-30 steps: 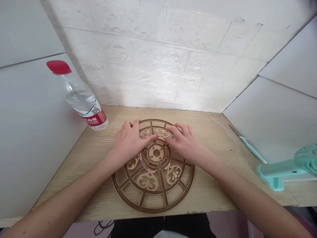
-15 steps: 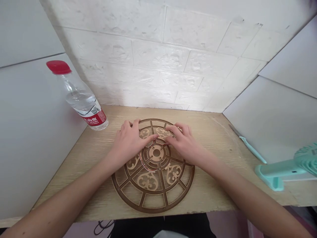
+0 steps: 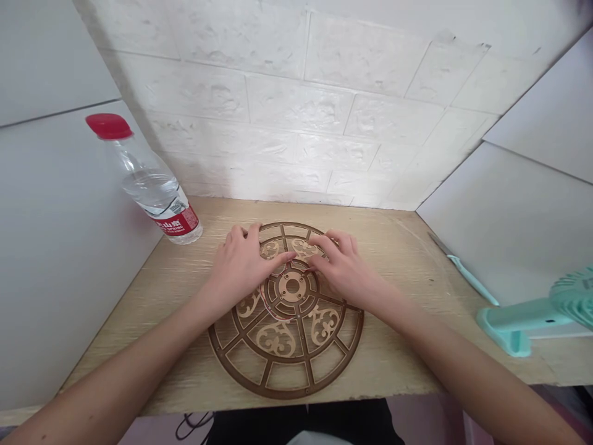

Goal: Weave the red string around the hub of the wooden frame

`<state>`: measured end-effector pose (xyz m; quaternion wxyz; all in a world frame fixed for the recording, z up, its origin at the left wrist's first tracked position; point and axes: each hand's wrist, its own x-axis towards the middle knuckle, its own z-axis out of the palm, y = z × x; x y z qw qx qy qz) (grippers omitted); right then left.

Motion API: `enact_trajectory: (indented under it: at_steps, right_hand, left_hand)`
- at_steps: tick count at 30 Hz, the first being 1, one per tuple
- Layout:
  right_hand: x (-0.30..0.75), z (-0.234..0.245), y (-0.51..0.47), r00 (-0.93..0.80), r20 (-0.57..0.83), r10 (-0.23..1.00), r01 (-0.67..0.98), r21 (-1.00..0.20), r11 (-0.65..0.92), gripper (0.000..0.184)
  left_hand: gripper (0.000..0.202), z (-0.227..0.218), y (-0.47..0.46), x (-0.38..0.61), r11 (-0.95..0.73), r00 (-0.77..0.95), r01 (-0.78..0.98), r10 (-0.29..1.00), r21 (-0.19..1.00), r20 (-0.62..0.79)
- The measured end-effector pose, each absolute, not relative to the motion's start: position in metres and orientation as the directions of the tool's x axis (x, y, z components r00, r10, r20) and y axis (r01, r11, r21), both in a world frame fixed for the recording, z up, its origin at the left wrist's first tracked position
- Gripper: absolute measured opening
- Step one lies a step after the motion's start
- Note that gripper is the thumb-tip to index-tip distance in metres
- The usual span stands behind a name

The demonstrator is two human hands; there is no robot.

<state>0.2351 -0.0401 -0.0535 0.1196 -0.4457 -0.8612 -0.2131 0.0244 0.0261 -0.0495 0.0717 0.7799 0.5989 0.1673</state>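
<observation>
round brown openwork wooden disc (image 3: 285, 337): flat on bench (image 3: 398, 364), frame centre | left hand (image 3: 241, 266): grip spread flat, clasping nothing, upper-left sector | right hand (image 3: 345, 269): likewise, upper-right | hub (image 3: 292, 286): between thumbs, equally near both

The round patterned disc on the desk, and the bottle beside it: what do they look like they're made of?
The disc looks like thin cut wood or board. It is flat, matte brown openwork with fine, sharp-edged spokes and scrolls, though it could also be plastic. The bottle looks like clear, glossy plastic, since you can see through it to the water inside. Its red cap is opaque and smooth, so it is probably plastic too.
</observation>
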Motion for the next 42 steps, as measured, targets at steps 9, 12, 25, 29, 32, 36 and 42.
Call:
enact_trajectory:
  at_steps: [9,12,25,29,32,36,42]
  right_hand:
    - [0.236,-0.056,-0.039,-0.577,0.411,0.706,0.816,0.252,0.52,0.029]
    - [0.236,-0.057,-0.039,-0.574,0.418,0.704,0.817,0.238,0.525,0.03]
    - [0.243,-0.052,-0.036,-0.563,0.364,0.742,0.807,0.048,0.589,0.031]
    - [0.249,-0.047,-0.035,-0.527,0.367,0.766,0.822,-0.007,0.569,0.027]
    - [0.254,-0.042,-0.034,-0.467,0.374,0.802,0.862,-0.008,0.506,0.021]
    - [0.259,-0.038,-0.032,-0.436,0.352,0.828,0.882,-0.018,0.472,0.023]
    - [0.268,-0.037,-0.033,-0.342,0.252,0.905,0.927,-0.069,0.369,0.021]
  left_hand:
    - [0.107,-0.047,0.027,0.026,-0.267,0.222,0.911,0.96,0.313,0.172]
    - [0.107,-0.048,0.026,0.025,-0.273,0.226,0.911,0.957,0.31,0.18]
    - [0.107,-0.047,0.026,0.026,-0.254,0.206,0.927,0.96,0.275,0.191]
    - [0.107,-0.047,0.028,0.025,-0.237,0.186,0.93,0.962,0.281,0.198]
    - [0.107,-0.048,0.03,0.025,-0.226,0.17,0.929,0.964,0.293,0.205]
    - [0.108,-0.046,0.03,0.025,-0.203,0.153,0.931,0.972,0.304,0.18]
    - [0.107,-0.044,0.033,0.023,-0.172,0.125,0.939,0.977,0.297,0.172]
